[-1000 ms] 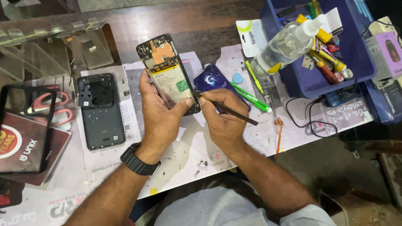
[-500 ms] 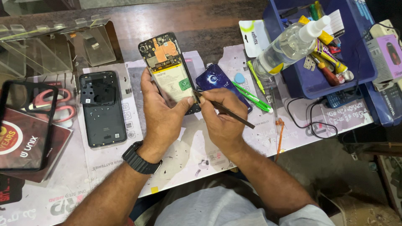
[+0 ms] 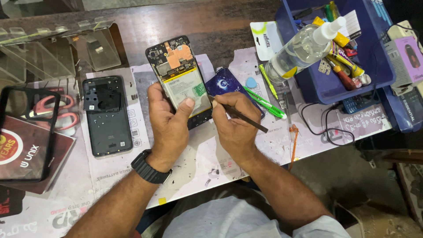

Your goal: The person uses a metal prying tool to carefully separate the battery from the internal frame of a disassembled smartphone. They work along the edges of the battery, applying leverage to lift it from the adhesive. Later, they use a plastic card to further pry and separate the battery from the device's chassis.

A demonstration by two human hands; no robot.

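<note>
Both hands meet over the white work mat (image 3: pixel 110 176): the left hand (image 3: pixel 169 121) grips an opened black phone body with a pale battery and copper shielding (image 3: pixel 178 77), thumb pressed on the battery, while the right hand (image 3: pixel 235 123) pinches a thin dark pointed tool (image 3: pixel 240 115) whose tip touches the phone's right edge. Just beyond the right hand lie a dark blue phone back cover (image 3: pixel 227 83) and green tweezers (image 3: pixel 264 102), with a blue plastic tray of tools (image 3: pixel 348 81) and a clear spray bottle (image 3: pixel 304 46) farther right. Left of the left hand lies a black inner phone frame (image 3: pixel 107 115).

Left hand (image 3: pixel 169 121): fingers curled, thumb extended flat (wrist strapped with a dark band). Right hand (image 3: pixel 235 125): closed in a pen-style pinch.
</note>
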